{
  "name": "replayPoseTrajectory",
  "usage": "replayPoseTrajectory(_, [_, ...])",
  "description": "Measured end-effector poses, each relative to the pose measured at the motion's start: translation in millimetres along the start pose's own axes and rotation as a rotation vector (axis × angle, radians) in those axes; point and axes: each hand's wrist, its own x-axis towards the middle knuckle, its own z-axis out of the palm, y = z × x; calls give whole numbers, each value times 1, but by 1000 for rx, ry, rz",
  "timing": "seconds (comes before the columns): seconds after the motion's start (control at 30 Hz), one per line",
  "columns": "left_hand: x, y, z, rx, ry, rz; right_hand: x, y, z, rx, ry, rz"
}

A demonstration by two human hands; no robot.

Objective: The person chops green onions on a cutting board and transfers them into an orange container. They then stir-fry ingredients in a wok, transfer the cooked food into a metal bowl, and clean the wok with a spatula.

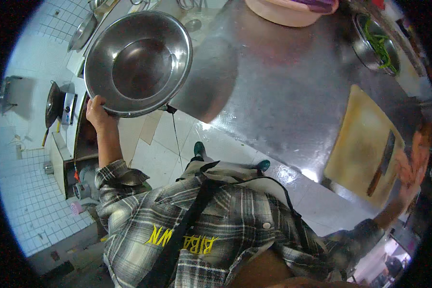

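My left hand [100, 113] grips the near rim of a large stainless-steel basin [142, 68]. The basin is tilted so that its inside faces me, and nothing shows in it. It is raised beside the left end of a metal worktable [273, 93]. At the far right, my right hand [410, 172] is blurred, with fingers spread and nothing seen in them. It is beside the right edge of a yellowish cutting board [356, 133]; whether it touches the board cannot be told. A kitchen knife [383, 162] with a brown handle lies on the board.
A metal bowl [363, 50] with green vegetables [379, 45] sits at the table's far right. A pale basin [284, 16] with something purple is at the back. Leftward are a wok [53, 104], a gas stove [69, 108] and another metal basin [82, 31]. The tiled floor [158, 151] looks wet.
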Motion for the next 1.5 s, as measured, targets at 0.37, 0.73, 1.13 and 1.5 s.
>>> replayPoseTrajectory(0.37, [73,-18,3,-103,-265,84,-49,-45,263,426,-479,196])
replayPoseTrajectory(0.73, [149,-101,114,399,-536,667,-81,19,515,97,-662,207])
replayPoseTrajectory(1.13, [195,-220,193,863,-878,932,-20,188,696,-946,-761,56])
replayPoseTrajectory(1.5, [216,-280,222,717,-937,565,-63,299,767,-135,-1055,682])
